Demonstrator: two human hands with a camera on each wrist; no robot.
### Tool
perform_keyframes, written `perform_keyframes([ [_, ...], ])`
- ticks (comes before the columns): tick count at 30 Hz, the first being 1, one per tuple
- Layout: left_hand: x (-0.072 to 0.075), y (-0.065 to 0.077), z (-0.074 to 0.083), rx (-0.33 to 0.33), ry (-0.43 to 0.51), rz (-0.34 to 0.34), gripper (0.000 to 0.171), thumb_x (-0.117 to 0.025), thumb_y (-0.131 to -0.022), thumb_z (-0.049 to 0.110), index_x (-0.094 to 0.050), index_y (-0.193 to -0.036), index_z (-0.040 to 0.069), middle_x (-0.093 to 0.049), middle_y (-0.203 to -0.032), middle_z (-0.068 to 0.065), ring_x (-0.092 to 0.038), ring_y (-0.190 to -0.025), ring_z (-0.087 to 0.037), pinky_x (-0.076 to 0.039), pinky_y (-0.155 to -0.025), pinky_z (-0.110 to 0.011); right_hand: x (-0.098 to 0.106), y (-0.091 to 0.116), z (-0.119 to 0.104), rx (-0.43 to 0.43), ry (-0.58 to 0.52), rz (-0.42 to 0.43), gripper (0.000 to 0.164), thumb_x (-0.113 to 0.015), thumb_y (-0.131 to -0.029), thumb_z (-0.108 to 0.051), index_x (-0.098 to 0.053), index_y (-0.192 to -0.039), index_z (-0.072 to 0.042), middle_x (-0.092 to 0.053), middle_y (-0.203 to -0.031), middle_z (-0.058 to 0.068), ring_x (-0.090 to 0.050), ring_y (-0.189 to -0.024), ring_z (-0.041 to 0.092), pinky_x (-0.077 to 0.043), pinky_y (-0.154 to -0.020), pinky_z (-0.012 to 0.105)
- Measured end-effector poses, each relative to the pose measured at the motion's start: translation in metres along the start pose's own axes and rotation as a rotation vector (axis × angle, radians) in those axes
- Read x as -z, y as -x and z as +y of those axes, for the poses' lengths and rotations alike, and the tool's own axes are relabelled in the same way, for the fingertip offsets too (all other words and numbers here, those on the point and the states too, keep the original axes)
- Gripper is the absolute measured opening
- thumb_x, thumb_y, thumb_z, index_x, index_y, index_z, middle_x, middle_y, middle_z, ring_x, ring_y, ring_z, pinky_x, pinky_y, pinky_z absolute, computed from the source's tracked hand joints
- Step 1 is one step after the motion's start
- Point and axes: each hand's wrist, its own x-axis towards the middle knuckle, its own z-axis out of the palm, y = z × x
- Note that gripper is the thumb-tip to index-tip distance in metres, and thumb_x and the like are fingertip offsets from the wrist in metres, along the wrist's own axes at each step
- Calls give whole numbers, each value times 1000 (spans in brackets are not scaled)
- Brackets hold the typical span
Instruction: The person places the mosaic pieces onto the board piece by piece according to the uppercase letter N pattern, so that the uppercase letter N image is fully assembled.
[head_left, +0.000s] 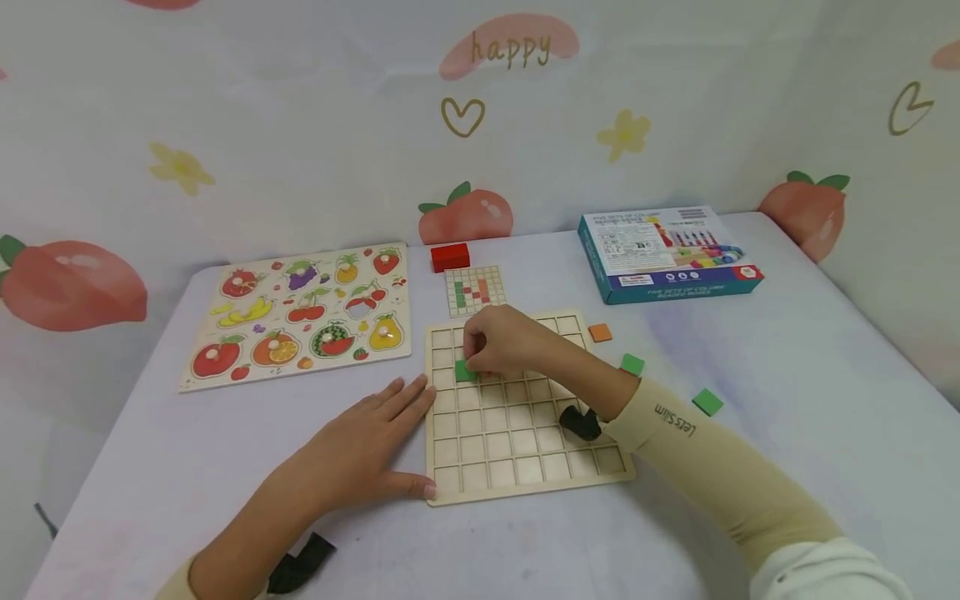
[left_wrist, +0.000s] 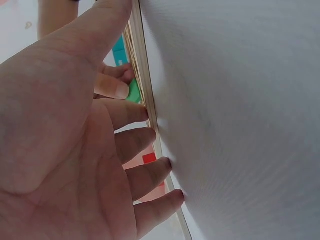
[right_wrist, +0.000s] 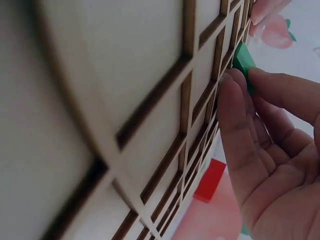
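Observation:
A wooden grid board (head_left: 531,492) lies flat on the table. Over a square near its upper left, my right hand (head_left: 504,340) pinches a green square tile (head_left: 465,372) between thumb and finger. In the right wrist view the green tile (right_wrist: 243,61) is tilted against the grid's dividers. My left hand (head_left: 360,450) rests beside the board with fingers extended, fingertips and thumb touching its left edge. The left wrist view shows those fingers (left_wrist: 147,172) along the board's side. A speck of orange peeks out below my right hand, its shape mostly hidden.
A small pattern card (head_left: 456,310) and a red block (head_left: 450,257) lie behind the board. An orange tile (head_left: 600,332) and two green tiles, one the farther-right tile (head_left: 707,402), lie to the right. A fruit puzzle (head_left: 300,377) is at left, a box (head_left: 667,254) at back right.

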Motion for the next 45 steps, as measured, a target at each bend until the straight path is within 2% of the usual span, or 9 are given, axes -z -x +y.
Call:
perform_keyframes([
  [12, 0, 1, 1, 4, 13, -1, 114, -58, -76, 82, -26, -160, 12, -19, -166, -6, -18, -150, -34, -28, -115, -54, -6, 5, -5, 26, 74, 20, 14, -76, -87, -9, -70, -75, -13, -63, -71, -4, -56, -71, 13, -47, -65, 26],
  [17, -1, 0, 2, 13, 11, -13, 115, -57, -75, 83, -25, -161, 14, -18, -166, -5, -16, -151, -33, -28, -115, -53, -9, 10, -9, -6, 161, -21, 4, -73, -90, -9, -76, -88, -11, -65, -79, -5, -56, -78, 14, -49, -73, 27],
  [20, 0, 0, 2, 8, 2, -8, 114, -58, -75, 83, -26, -160, 13, -19, -166, -5, -17, -151, -33, -28, -115, -53, -12, 16, -13, -14, 197, -41, 10, -72, -91, -7, -78, -99, -9, -66, -84, -4, -56, -82, 15, -49, -76, 29],
  [23, 0, 0, 2, 5, -5, -5, 114, -57, -75, 83, -26, -160, 13, -19, -166, -6, -17, -151, -33, -28, -115, -53, -15, 23, -14, 8, 198, -27, 18, -69, -92, -3, -78, -107, -8, -69, -91, -2, -57, -84, 16, -48, -78, 29],
  [29, -1, -1, 3, 13, 0, -11, 115, -58, -75, 83, -26, -160, 14, -18, -166, -5, -16, -151, -33, -27, -115, -53, -17, 48, -5, 24, 63, 28, 25, -66, -95, -5, -76, -116, -13, -68, -104, -4, -56, -88, 15, -49, -79, 28],
  [35, -1, 1, 3, 12, 1, -10, 114, -58, -76, 82, -26, -160, 13, -18, -166, -7, -15, -151, -34, -26, -116, -54, 3, 79, 15, 0, -5, 51, 22, -66, -96, -10, -76, -114, -14, -69, -101, -5, -56, -85, 16, -50, -76, 32],
  [40, -1, 2, 1, 10, -7, -8, 113, -57, -77, 82, -25, -160, 12, -17, -166, -7, -15, -151, -34, -26, -116, -54, 22, 102, 38, -91, -12, 86, 20, -65, -96, -10, -75, -114, -11, -68, -97, -2, -57, -83, 18, -51, -73, 33],
  [45, -2, 1, 2, 8, 1, -4, 113, -57, -77, 83, -25, -161, 14, -17, -166, -5, -14, -151, -33, -25, -116, -54, 39, 123, 58, -217, 7, 101, 22, -67, -94, -12, -73, -115, -10, -66, -95, 2, -57, -82, 21, -52, -64, 32],
])
